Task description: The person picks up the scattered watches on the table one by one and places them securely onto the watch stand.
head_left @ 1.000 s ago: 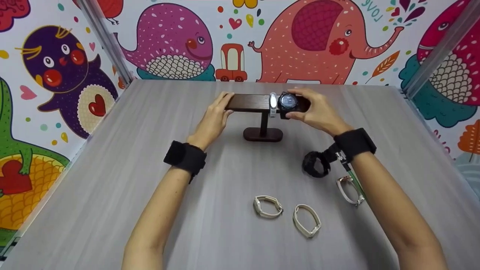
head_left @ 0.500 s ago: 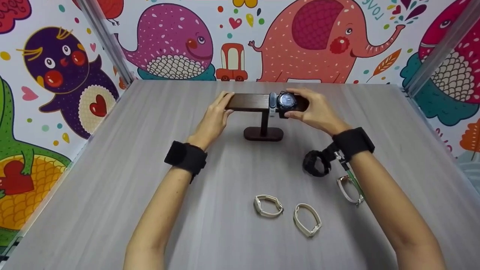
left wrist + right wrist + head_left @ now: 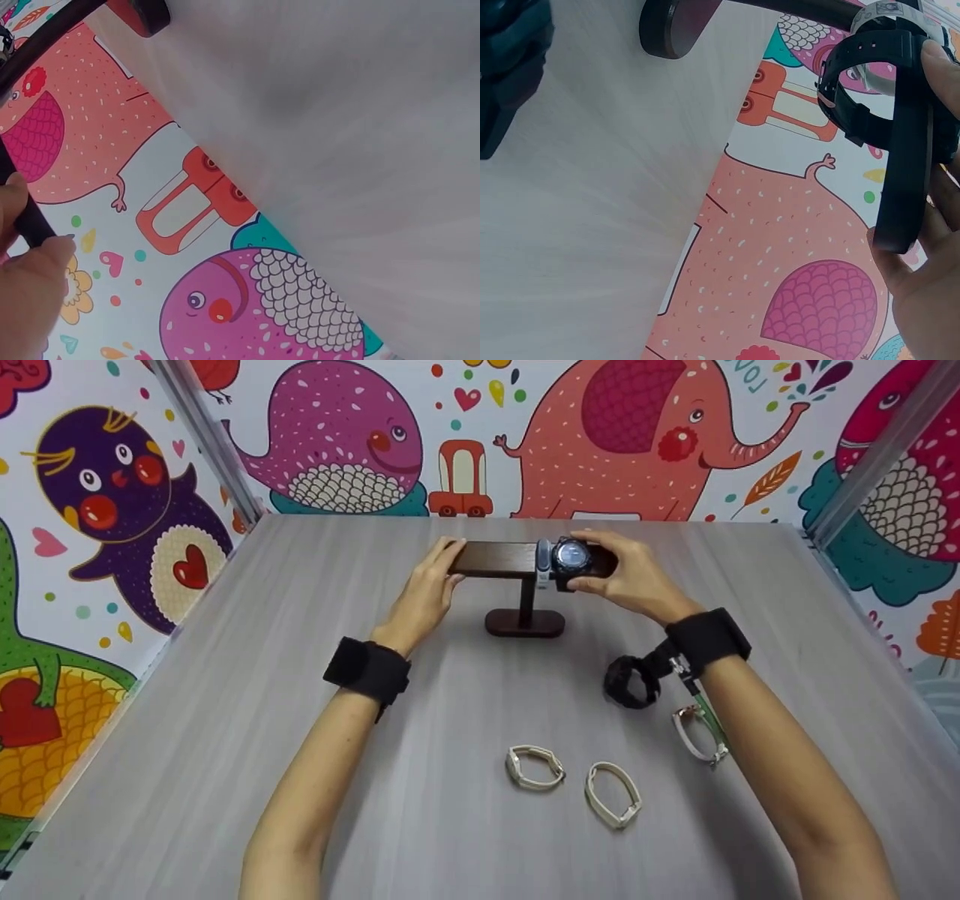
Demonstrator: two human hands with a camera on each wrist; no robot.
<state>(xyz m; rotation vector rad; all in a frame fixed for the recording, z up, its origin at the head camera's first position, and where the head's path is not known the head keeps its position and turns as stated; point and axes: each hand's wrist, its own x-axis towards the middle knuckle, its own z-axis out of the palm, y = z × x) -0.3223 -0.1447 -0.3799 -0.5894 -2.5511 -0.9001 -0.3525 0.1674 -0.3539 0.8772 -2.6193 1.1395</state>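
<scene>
A dark brown wooden watch stand [image 3: 495,559] stands upright on the table, its crossbar raised on a post. My left hand [image 3: 421,601] grips the bar's left end between thumb and fingers, as the left wrist view also shows. My right hand [image 3: 637,579] is at the other end, thumb and fingers pinching a black round-faced wristwatch [image 3: 572,554]. In the right wrist view its black strap [image 3: 870,48] loops around the bar. Just left of that watch, a pale fitness band [image 3: 542,562] hangs on the bar, close beside it.
Two cream bands, one [image 3: 534,769] left of the other [image 3: 613,796], lie near the table's front. A black watch [image 3: 631,682] and a white band [image 3: 697,733] lie by my right forearm. Cartoon-printed walls [image 3: 465,405] border the table [image 3: 420,780].
Both hands keep their places on the stand and the black watch. The pale band's screen has gone from bright to dark, and the head view has shifted slightly.
</scene>
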